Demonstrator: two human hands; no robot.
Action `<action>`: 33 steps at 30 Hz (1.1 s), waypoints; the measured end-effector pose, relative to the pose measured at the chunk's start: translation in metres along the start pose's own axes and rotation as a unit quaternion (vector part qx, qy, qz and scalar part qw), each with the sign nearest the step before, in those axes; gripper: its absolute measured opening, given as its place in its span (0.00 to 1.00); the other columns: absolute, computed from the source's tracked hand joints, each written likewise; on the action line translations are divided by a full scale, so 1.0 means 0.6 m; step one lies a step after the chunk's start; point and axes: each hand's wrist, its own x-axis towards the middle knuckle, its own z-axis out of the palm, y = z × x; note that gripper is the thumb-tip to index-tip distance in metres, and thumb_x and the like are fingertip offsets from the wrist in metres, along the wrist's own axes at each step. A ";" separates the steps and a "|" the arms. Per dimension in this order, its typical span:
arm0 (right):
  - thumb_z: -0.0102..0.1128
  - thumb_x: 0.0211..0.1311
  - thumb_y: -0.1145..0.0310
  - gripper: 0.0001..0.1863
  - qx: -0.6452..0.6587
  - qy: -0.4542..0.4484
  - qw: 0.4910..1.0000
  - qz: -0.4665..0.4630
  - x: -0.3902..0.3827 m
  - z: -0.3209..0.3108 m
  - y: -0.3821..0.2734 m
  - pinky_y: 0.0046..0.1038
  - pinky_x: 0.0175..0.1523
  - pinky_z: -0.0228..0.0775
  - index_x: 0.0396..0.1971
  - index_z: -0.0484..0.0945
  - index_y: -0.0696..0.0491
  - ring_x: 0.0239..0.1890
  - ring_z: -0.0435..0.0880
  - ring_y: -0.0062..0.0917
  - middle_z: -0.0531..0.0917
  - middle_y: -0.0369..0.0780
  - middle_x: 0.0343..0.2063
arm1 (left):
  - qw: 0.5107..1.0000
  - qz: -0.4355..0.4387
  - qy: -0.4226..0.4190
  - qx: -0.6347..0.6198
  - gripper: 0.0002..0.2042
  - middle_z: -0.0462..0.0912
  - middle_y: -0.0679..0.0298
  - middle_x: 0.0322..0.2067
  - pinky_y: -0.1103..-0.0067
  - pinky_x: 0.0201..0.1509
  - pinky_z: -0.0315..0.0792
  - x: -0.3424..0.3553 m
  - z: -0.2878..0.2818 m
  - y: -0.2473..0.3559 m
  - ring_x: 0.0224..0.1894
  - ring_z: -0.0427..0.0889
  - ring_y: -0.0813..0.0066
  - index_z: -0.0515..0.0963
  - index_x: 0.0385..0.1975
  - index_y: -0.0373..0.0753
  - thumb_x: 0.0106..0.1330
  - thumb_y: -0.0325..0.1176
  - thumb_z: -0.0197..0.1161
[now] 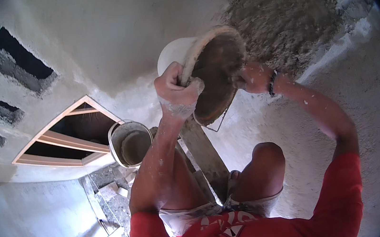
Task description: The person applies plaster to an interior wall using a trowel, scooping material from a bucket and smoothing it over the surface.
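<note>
- A pale plastic bucket (pixel 174 53), coated with mortar-like grime inside, is held tilted on its side in front of the person, at the far middle of the scene, its mouth turned toward the person and slightly right.
- The left hand (pixel 178 91), dusted with grey, grasps the bucket's left rim, fingers curled and thumb pressed against the rim.
- The right hand (pixel 255 77) is at the right edge of the bucket's mouth; it is blurred, so I cannot tell whether its fingers pinch the rim.
- A dark bracelet (pixel 272 82) circles the right wrist.
- A second bucket (pixel 131 144), holding grey material, is left of the left forearm.
- Wooden planks (pixel 202 148) run between the knees and the tilted bucket.
- Far right, rough dark plaster (pixel 282 15) covers part of the wall (pixel 152 13).
- A wooden window frame (pixel 73 142) is at left, nearer than the slot-like vent openings (pixel 19 62).
</note>
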 end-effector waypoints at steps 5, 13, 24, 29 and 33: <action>0.62 0.60 0.62 0.20 0.386 -0.001 0.920 0.067 -0.013 0.109 0.005 0.26 0.30 0.70 0.49 0.77 0.58 0.24 0.77 0.20 0.80 0.36 0.25 | 1.000 -0.014 -0.022 0.001 0.14 0.56 0.76 0.16 0.83 0.21 0.50 -0.001 0.004 -0.007 0.21 0.54 0.87 0.58 0.15 0.39 0.42 0.23 0.61; 0.65 0.60 0.60 0.25 0.455 0.024 0.883 0.116 -0.025 0.058 -0.051 0.18 0.25 0.64 0.54 0.75 0.59 0.18 0.67 0.11 0.75 0.31 0.23 | 0.984 -0.084 0.075 -0.139 0.06 0.68 0.76 0.20 0.85 0.25 0.59 0.019 -0.009 -0.011 0.23 0.63 0.87 0.70 0.19 0.37 0.45 0.22 0.61; 0.70 0.56 0.61 0.35 0.403 0.047 0.908 0.103 -0.098 -0.179 -0.037 0.16 0.21 0.67 0.60 0.67 0.60 0.19 0.72 0.13 0.77 0.34 0.26 | 0.959 -0.083 0.161 -0.217 0.07 0.72 0.73 0.22 0.85 0.30 0.65 0.042 -0.022 -0.049 0.24 0.67 0.85 0.71 0.22 0.38 0.47 0.18 0.60; 0.72 0.52 0.59 0.32 0.326 0.113 0.937 0.062 -0.145 -0.334 -0.067 0.15 0.24 0.77 0.53 0.70 0.59 0.21 0.77 0.16 0.78 0.38 0.30 | 0.954 -0.095 0.163 -0.232 0.10 0.71 0.74 0.21 0.86 0.29 0.63 0.042 -0.012 -0.045 0.23 0.65 0.87 0.66 0.18 0.41 0.48 0.17 0.59; 0.70 0.54 0.62 0.30 0.380 0.155 0.912 0.002 -0.171 -0.418 -0.048 0.17 0.23 0.78 0.53 0.69 0.60 0.21 0.78 0.17 0.78 0.39 0.30 | 0.957 -0.100 0.160 -0.222 0.10 0.70 0.74 0.20 0.86 0.28 0.63 0.045 -0.014 -0.047 0.23 0.64 0.87 0.66 0.17 0.41 0.48 0.17 0.59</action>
